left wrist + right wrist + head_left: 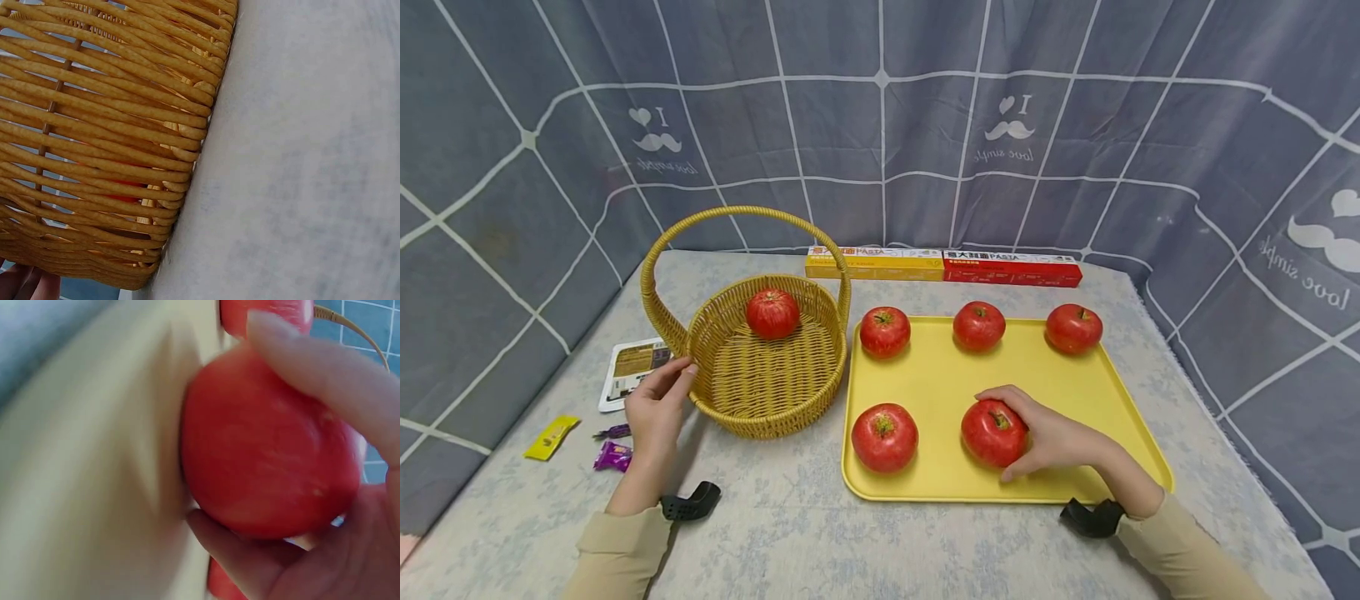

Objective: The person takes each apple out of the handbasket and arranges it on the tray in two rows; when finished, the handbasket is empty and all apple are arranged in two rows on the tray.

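Note:
My left hand [658,408] pinches the rim of a yellow woven basket [767,423] near the foot of its tall handle. In the left wrist view the basket's woven side [100,150] fills the left part, with my fingertips [44,286] at the lower corner. One red apple [772,313] lies inside the basket. My right hand [1052,433] curls round a red apple [994,433] at the front of a yellow tray [1037,379]. In the right wrist view thumb and fingers span this apple [262,444], which appears to rest on the tray.
Beside the held apple on the tray is another apple [884,437]; three more line its back edge, one at the back-left corner [884,332]. Behind stand yellow [874,265] and red [1011,269] pasta boxes. Left of the basket lie a white packet [613,387] and small yellow [552,437] and purple [613,456] wrappers.

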{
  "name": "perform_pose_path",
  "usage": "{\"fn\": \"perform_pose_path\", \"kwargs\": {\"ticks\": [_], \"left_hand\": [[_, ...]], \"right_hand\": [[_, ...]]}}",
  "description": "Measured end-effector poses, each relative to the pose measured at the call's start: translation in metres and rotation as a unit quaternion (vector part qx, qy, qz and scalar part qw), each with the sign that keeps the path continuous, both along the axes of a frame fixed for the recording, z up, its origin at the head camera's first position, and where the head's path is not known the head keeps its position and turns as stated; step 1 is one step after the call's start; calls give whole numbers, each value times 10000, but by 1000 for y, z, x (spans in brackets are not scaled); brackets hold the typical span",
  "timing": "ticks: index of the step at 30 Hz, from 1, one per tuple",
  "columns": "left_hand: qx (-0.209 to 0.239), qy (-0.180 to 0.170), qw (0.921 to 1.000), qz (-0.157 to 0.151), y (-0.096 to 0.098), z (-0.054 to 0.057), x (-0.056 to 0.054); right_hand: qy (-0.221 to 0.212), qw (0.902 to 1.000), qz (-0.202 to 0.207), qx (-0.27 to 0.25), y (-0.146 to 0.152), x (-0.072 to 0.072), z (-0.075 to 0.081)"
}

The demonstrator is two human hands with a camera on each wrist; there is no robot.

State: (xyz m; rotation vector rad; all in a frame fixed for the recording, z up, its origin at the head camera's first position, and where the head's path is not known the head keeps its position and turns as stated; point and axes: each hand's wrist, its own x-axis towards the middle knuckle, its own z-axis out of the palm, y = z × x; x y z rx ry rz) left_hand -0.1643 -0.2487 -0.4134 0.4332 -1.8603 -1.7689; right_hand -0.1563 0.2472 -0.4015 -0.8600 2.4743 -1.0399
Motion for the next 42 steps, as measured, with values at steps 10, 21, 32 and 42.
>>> {"fn": "perform_pose_path", "kwargs": {"ticks": [10, 21, 32, 42], "left_hand": [[-58, -47, 10000, 28, 1, 0, 0], [-88, -28, 10000, -4, -1, 1, 1], [-229, -20, 9997, -80, -1, -3, -1], [-253, 118, 9995, -119, -2, -1, 1]], "right_hand": [[-264, 9959, 556, 664, 2, -11, 40], [1655, 9813, 462, -871, -66, -51, 136], [1065, 9446, 788, -3002, -180, -82, 162], [-139, 9316, 715, -3561, -265, -93, 136]]}}
